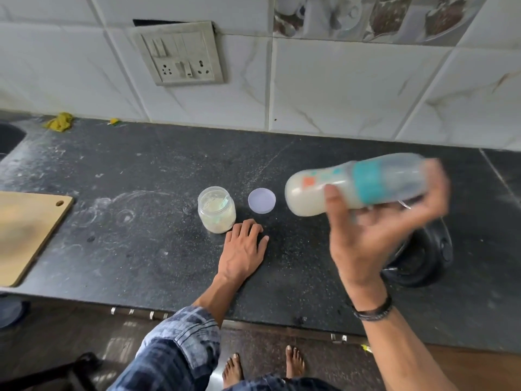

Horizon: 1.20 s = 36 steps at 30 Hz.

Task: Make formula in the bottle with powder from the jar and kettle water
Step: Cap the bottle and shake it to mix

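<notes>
Since the bottle [352,183] is capped and part full of milky mix, I'd rate it moderately heavy, with the weight sloshing toward the base end. Plastic body, stiff, smooth, probably slippery if wet. It's up off the counter [141,170], over the right half, lying near horizontal with the base pointing left, and it's blurred. Right hand [363,244] holds it: thumb across the body, fingers wrapped behind near the teal collar. Best hold looks like mid-body just below that collar; squeezing the clear cap could pop it off.

Kettle [420,263], black, sits near the counter's right front edge, mostly hidden behind the right hand. Heavy if filled, so take it by the handle.

Jar [216,210] stands open about mid-counter. Clear plastic, light, part full of pale powder, easy to tip; grip round the waist. Lid [261,200] lies flat just right of the jar, apart from it.

Left hand [242,246] rests flat on the counter, fingers relaxed, holding nothing. Fingertips are just beside the jar base; can't tell if they touch.

Surface: dark stone, hard, flat, smeared with white dust and ring marks. White tiled wall [338,88] runs along the back edge. Wooden board [25,232] lies at the left front edge. Socket plate [180,55] is on the wall. Yellow rag [59,121] sits by the back-left corner.
</notes>
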Each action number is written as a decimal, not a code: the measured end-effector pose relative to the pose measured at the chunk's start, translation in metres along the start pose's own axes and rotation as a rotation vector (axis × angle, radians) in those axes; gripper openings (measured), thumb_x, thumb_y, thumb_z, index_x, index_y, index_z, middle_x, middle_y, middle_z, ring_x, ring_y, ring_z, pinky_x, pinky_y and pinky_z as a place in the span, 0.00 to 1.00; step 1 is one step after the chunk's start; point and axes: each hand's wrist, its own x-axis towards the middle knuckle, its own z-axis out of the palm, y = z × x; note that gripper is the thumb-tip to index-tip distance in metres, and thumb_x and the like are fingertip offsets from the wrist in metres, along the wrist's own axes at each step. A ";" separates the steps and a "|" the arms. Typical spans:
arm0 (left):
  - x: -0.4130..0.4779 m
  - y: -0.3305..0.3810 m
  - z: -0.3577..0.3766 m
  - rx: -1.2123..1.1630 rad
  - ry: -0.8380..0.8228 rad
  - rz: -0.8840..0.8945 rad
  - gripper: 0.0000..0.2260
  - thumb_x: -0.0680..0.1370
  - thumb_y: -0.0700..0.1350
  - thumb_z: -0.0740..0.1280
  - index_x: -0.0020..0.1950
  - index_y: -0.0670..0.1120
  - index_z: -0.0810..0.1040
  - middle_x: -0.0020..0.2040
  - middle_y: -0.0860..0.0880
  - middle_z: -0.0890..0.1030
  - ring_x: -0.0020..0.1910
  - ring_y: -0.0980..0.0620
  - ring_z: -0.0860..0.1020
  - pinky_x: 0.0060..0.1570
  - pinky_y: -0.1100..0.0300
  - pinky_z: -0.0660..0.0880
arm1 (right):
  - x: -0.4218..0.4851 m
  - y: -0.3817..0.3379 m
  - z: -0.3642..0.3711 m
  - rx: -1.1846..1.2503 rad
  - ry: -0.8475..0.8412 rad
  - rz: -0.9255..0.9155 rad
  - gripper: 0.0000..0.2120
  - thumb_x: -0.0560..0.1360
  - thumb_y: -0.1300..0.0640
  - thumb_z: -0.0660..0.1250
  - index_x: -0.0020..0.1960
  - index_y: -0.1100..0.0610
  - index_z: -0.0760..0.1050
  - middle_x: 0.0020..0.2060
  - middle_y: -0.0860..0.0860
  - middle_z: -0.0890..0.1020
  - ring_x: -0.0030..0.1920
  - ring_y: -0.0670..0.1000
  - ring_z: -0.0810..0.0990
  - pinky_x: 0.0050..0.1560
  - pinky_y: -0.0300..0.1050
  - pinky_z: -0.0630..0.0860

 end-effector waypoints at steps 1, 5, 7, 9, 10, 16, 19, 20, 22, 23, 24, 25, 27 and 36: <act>0.000 0.000 0.001 -0.002 0.004 0.000 0.12 0.83 0.56 0.62 0.60 0.49 0.74 0.61 0.51 0.75 0.54 0.47 0.73 0.55 0.50 0.73 | 0.005 0.002 -0.004 -0.024 0.019 -0.140 0.41 0.77 0.56 0.78 0.76 0.63 0.53 0.75 0.44 0.65 0.74 0.47 0.71 0.69 0.43 0.77; 0.000 0.000 0.001 0.000 0.012 0.009 0.11 0.83 0.55 0.63 0.59 0.49 0.74 0.61 0.51 0.75 0.55 0.47 0.73 0.54 0.50 0.73 | -0.002 0.009 -0.004 -0.121 -0.139 0.119 0.42 0.74 0.54 0.81 0.76 0.56 0.56 0.72 0.48 0.70 0.69 0.46 0.76 0.64 0.54 0.82; 0.000 -0.001 0.001 -0.008 0.019 0.017 0.11 0.83 0.55 0.63 0.59 0.49 0.74 0.61 0.50 0.75 0.55 0.47 0.73 0.54 0.50 0.73 | -0.010 0.006 -0.003 -0.081 -0.194 0.228 0.43 0.71 0.60 0.83 0.75 0.53 0.58 0.72 0.44 0.71 0.67 0.44 0.78 0.60 0.56 0.84; 0.000 0.000 0.001 0.001 0.022 0.011 0.11 0.83 0.55 0.63 0.59 0.49 0.74 0.60 0.50 0.75 0.54 0.46 0.73 0.54 0.50 0.73 | -0.004 0.004 -0.008 -0.048 -0.049 0.032 0.43 0.73 0.61 0.81 0.75 0.62 0.54 0.74 0.42 0.66 0.71 0.43 0.73 0.64 0.45 0.81; 0.000 0.001 0.000 0.000 0.017 0.007 0.11 0.83 0.55 0.63 0.59 0.49 0.74 0.60 0.50 0.75 0.54 0.46 0.73 0.54 0.50 0.73 | 0.002 0.003 -0.010 -0.060 0.011 -0.095 0.43 0.75 0.58 0.80 0.74 0.65 0.53 0.74 0.46 0.64 0.73 0.46 0.71 0.68 0.44 0.78; 0.000 0.000 -0.001 -0.003 0.009 0.018 0.12 0.83 0.55 0.62 0.60 0.49 0.74 0.61 0.50 0.75 0.55 0.47 0.72 0.55 0.50 0.72 | -0.012 0.003 -0.001 -0.064 -0.170 0.165 0.41 0.72 0.59 0.81 0.76 0.51 0.59 0.72 0.46 0.70 0.69 0.50 0.77 0.63 0.58 0.82; 0.000 0.000 -0.001 -0.002 0.007 0.004 0.12 0.83 0.55 0.62 0.60 0.49 0.74 0.61 0.50 0.74 0.55 0.46 0.73 0.55 0.49 0.72 | -0.006 0.003 -0.011 -0.025 -0.004 -0.002 0.41 0.75 0.53 0.80 0.75 0.59 0.56 0.76 0.54 0.67 0.71 0.61 0.75 0.66 0.57 0.80; 0.000 0.001 -0.001 -0.004 0.003 0.004 0.12 0.83 0.55 0.62 0.60 0.49 0.74 0.61 0.50 0.75 0.55 0.46 0.73 0.55 0.49 0.72 | -0.002 0.006 -0.012 -0.056 0.042 -0.061 0.43 0.76 0.51 0.80 0.74 0.63 0.54 0.76 0.64 0.64 0.70 0.70 0.73 0.66 0.61 0.80; 0.000 0.001 -0.001 -0.001 -0.010 0.007 0.12 0.84 0.55 0.61 0.60 0.49 0.74 0.62 0.50 0.75 0.55 0.46 0.73 0.56 0.49 0.72 | -0.005 0.014 -0.009 -0.117 0.049 -0.050 0.44 0.76 0.50 0.79 0.74 0.62 0.51 0.72 0.68 0.63 0.69 0.70 0.73 0.64 0.62 0.80; 0.000 0.001 -0.002 -0.001 -0.014 0.006 0.12 0.84 0.55 0.61 0.60 0.48 0.74 0.62 0.49 0.75 0.56 0.46 0.73 0.56 0.49 0.72 | -0.010 0.012 -0.005 -0.120 -0.028 0.041 0.42 0.75 0.52 0.80 0.75 0.58 0.53 0.71 0.64 0.66 0.69 0.65 0.75 0.64 0.61 0.82; 0.000 0.001 -0.003 -0.003 -0.014 0.008 0.13 0.84 0.55 0.61 0.61 0.49 0.74 0.62 0.49 0.75 0.56 0.46 0.73 0.56 0.49 0.72 | -0.013 0.007 -0.001 -0.125 -0.118 0.136 0.41 0.74 0.55 0.80 0.75 0.53 0.56 0.70 0.58 0.69 0.68 0.59 0.77 0.62 0.61 0.82; 0.000 0.000 -0.002 -0.005 -0.015 0.011 0.13 0.84 0.56 0.61 0.61 0.49 0.74 0.62 0.50 0.75 0.56 0.46 0.72 0.57 0.49 0.72 | -0.017 0.006 0.002 -0.089 -0.179 0.192 0.41 0.73 0.58 0.80 0.75 0.50 0.58 0.70 0.53 0.71 0.67 0.55 0.79 0.61 0.61 0.83; 0.000 0.000 -0.002 0.001 -0.013 0.010 0.13 0.84 0.56 0.61 0.61 0.49 0.74 0.62 0.50 0.75 0.56 0.47 0.72 0.56 0.50 0.72 | -0.008 0.001 0.000 -0.012 -0.082 0.083 0.39 0.75 0.57 0.79 0.76 0.56 0.58 0.73 0.46 0.70 0.70 0.48 0.76 0.64 0.51 0.82; 0.001 0.001 -0.004 -0.002 -0.020 0.004 0.12 0.84 0.56 0.62 0.61 0.49 0.74 0.62 0.50 0.75 0.57 0.47 0.73 0.57 0.50 0.72 | -0.014 0.003 0.001 -0.019 -0.096 0.121 0.42 0.73 0.59 0.81 0.76 0.51 0.57 0.72 0.50 0.69 0.70 0.50 0.76 0.62 0.57 0.83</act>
